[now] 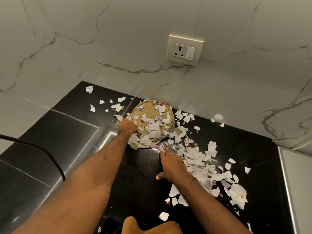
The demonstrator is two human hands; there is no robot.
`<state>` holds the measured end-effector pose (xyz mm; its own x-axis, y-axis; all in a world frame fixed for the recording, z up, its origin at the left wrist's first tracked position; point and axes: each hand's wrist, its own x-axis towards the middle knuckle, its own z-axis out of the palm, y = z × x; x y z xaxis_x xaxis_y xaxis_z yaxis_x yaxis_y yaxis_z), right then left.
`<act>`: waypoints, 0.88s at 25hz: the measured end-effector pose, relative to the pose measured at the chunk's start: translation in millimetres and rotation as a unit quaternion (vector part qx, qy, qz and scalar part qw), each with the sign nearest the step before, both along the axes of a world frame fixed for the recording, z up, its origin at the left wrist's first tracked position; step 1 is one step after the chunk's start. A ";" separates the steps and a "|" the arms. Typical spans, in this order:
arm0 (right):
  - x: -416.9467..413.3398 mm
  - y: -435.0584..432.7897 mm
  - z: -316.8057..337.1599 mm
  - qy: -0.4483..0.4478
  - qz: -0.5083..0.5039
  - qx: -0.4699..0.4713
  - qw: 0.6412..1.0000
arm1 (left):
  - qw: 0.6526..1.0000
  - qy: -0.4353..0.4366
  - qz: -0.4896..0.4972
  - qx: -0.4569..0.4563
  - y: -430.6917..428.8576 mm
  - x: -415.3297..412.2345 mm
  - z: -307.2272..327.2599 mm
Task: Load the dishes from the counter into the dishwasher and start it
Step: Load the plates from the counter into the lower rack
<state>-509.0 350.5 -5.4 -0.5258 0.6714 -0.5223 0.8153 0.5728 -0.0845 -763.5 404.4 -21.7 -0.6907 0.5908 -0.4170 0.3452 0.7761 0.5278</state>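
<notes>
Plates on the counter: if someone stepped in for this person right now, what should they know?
Left grip: curled round the left rim of the plate stack.
Right grip: open, fingers straight, touching paper scraps on the counter before the stack.
Stack sits by the wall, strewn with scraps.
Done: nothing visible; plates still on counter.
Left: shed the scraps, load the plates, start the dishwasher, which is out of view.
</notes>
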 end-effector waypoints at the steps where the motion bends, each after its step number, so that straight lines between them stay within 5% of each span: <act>1: -0.6 -0.1 1.4 -0.003 0.002 -0.002 1.000 | 1.000 -0.010 0.008 0.005 -1.4 1.2 3.0; 6: -3.6 1.4 3.1 -0.010 0.007 -0.011 1.000 | 0.984 -0.139 0.083 0.075 -9.2 1.7 8.1; 12: 21.5 -5.2 -2.0 0.106 -0.033 -0.025 0.993 | 0.897 -0.365 0.174 0.178 -38.9 10.5 19.2; 15: 47.5 -8.0 -0.4 0.267 -0.132 -0.092 0.950 | 0.875 -0.401 0.195 0.186 -55.1 13.3 26.6; 18: 65.2 -14.7 16.8 0.416 -0.196 -0.053 0.887 | 0.852 -0.446 0.191 0.198 -67.1 19.8 39.3; 22: 68.0 -19.4 45.1 0.505 -0.146 -0.042 0.849 | 0.835 -0.480 0.136 0.232 -80.4 40.7 58.3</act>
<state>-440.9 331.1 39.7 -0.5506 0.8336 0.0446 0.4086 0.3158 -0.8563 -722.8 323.9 36.5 -0.3048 0.7184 -0.6253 -0.5646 0.3924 0.7261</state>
